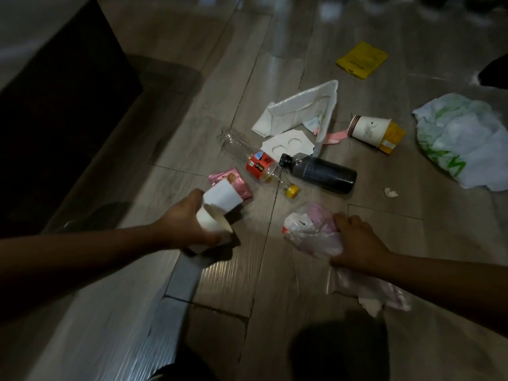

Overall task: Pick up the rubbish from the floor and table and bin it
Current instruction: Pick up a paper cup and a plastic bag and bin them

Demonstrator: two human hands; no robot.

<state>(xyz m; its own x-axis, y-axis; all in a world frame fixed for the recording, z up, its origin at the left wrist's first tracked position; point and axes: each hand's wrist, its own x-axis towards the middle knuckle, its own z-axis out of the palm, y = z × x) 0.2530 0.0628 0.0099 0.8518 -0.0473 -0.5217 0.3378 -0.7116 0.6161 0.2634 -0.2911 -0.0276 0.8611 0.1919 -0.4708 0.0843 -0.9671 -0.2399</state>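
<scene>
I found the left hand [189,218] curled round paper cups [220,200], likely bunched for one trip. The right hand [357,240] had its fingers clamped on crumpled plastic [308,232].

Below you the floor [384,243] is wood-look plank, smooth and glossy, streaked with reflections. The cups [220,200] you hold are matt white paper, and the bag [310,235] you hold is thin, crinkled, see-through plastic. Ahead lie a clear bottle [242,149] of plastic, a dark bottle [324,174] with a soft sheen, a shiny pink foil wrapper [236,182] and a matt yellow packet [361,60].
</scene>
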